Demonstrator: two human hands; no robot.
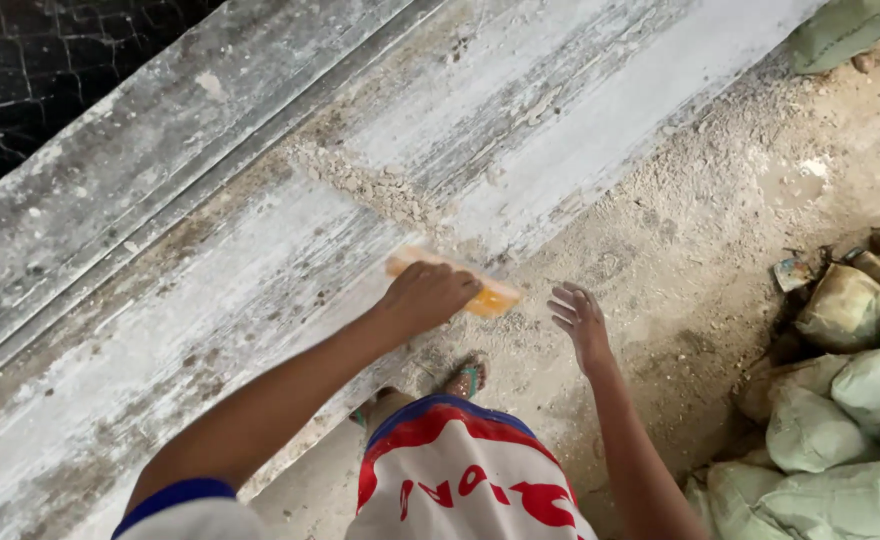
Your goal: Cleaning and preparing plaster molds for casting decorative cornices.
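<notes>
Left hand on yellow scraper, fingers wrapped over it.
Scraper lies flat on whitewashed plank, long axis across the plank; right hand just beside, fingers spread, empty.

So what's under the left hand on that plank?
The left hand presses a flat yellow scraper onto the whitened plank. Only the scraper's ends show; its middle is covered.
</notes>
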